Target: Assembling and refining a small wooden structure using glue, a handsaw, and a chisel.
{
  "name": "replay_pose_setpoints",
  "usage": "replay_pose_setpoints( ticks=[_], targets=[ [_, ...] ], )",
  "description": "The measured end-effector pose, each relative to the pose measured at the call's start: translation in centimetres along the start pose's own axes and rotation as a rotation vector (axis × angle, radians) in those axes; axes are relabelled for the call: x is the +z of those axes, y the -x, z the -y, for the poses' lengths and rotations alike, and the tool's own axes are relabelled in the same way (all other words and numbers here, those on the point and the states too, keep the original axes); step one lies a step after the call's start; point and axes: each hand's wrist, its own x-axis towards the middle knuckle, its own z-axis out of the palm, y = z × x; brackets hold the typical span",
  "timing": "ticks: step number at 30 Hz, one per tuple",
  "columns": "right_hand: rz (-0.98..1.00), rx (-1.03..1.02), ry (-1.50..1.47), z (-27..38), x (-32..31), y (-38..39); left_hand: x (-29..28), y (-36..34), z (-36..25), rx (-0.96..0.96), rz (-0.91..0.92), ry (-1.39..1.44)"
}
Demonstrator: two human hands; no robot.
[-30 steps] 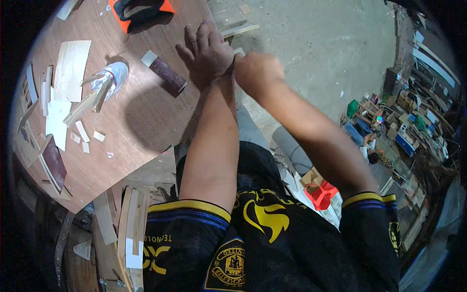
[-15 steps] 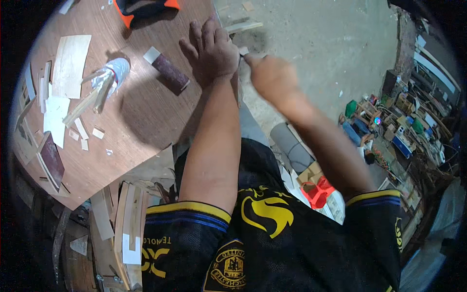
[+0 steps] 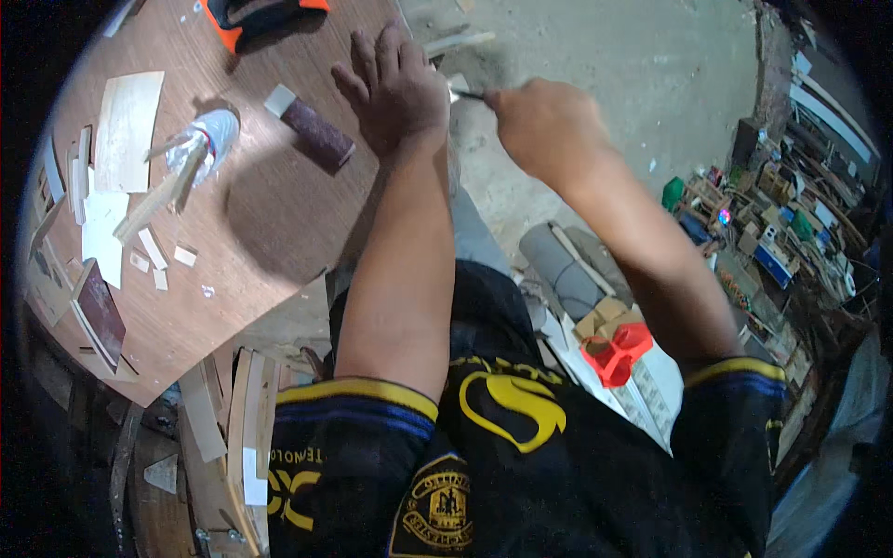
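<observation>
My left hand (image 3: 400,91) lies palm down at the right edge of the wooden table (image 3: 279,251), its fingers spread. From beyond its fingertips a thin pale wood strip (image 3: 462,43) sticks out past the edge; whether the palm presses on it is hidden. To the right, over the floor, my right hand (image 3: 551,128) is closed round a slim dark-ended tool (image 3: 472,94), whose kind I cannot make out. Its tip points at the table edge beside my left wrist. Left of my left hand rests a dark red sanding block (image 3: 316,135) with a pale end.
A plastic-wrapped bundle with wooden sticks (image 3: 206,139) stands on the table. Wood offcuts (image 3: 130,116) lie at the left, and an orange-and-black object (image 3: 270,14) at the far edge. A red plastic piece (image 3: 617,355) and a grey roll (image 3: 561,268) are below right; clutter (image 3: 763,223) lines the right.
My right hand has moved right, away from the table edge, and more of the slim tool shows. My left hand stays on the table edge; the whole view has shifted slightly.
</observation>
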Motion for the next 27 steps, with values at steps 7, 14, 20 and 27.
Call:
replay_pose_setpoints(
  ticks=[7,14,20,27],
  targets=[
    [-0.124,-0.087,-0.116,-2.5,-1.5,2.8,0.3,-0.3,0.4,0.050,0.080,0.034],
    [-0.081,-0.119,-0.207,0.2,-0.8,3.9,1.6,-0.8,1.3,0.082,-0.039,0.058],
    [-0.069,-0.097,-0.134,1.9,0.4,3.4,1.3,-0.3,1.2,0.003,0.013,0.123],
    [-0.007,-0.116,-0.113,1.9,-0.9,2.7,0.5,-0.3,1.6,-0.018,0.125,0.049]
  ],
)
